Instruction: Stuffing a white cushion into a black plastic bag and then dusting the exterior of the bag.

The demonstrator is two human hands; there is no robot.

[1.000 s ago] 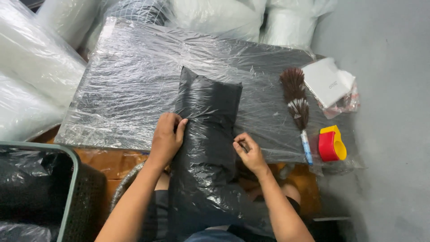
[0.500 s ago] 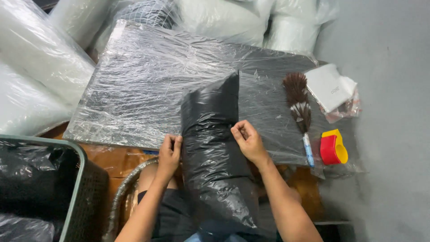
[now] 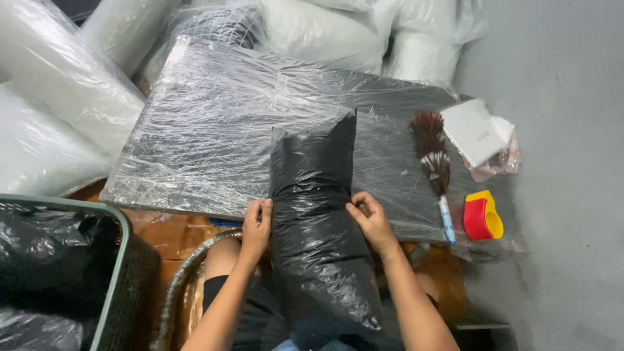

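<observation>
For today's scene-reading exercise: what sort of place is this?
Probably a packing workspace: a film-wrapped board serves as the bench, a black bagged parcel lies on it between both hands, a tape dispenser sits nearby, and white rolls are stacked around.

Cluttered packing corner with a grey floor

A film-wrapped dark board (image 3: 214,123) serves as worktop; white plastic rolls (image 3: 58,91) crowd beyond and left of the grip, a grey floor (image 3: 565,97) spreads to its right, and a green-rimmed bin (image 3: 114,273) stands at lower left.
</observation>
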